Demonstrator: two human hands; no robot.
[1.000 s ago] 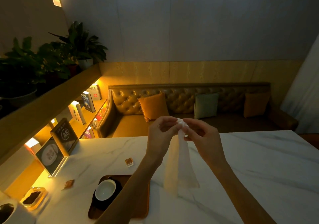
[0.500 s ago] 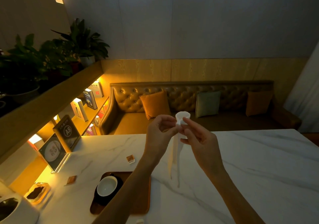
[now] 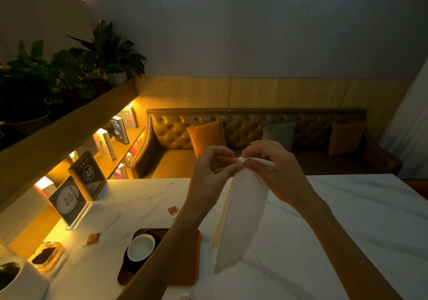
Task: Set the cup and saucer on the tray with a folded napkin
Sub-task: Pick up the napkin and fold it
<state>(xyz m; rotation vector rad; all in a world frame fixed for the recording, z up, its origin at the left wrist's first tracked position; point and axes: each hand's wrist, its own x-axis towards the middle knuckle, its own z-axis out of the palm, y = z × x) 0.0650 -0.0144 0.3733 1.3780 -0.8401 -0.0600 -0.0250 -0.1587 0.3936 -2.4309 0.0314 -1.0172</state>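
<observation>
A white napkin [image 3: 240, 216] hangs in the air above the marble table [image 3: 335, 230], pinched at its top edge by both hands. My left hand [image 3: 210, 172] grips the top from the left and my right hand [image 3: 275, 170] from the right, fingertips almost touching. Below and to the left, a white cup [image 3: 140, 247] stands on a dark saucer [image 3: 129, 266] at the left end of a wooden tray [image 3: 187, 260]. My left forearm crosses over the tray and hides its middle.
Two small wrapped packets [image 3: 172, 211] [image 3: 92, 239] lie on the table. An A8 sign [image 3: 89, 176] and a menu stand [image 3: 68, 202] sit at the left edge, with a glass dish [image 3: 45, 254] and a white pot [image 3: 14, 279] nearer. A sofa stands behind the table.
The napkin, bunched into a narrow strip half a second ago, now hangs wider and longer. Both hands stayed together at its top.
</observation>
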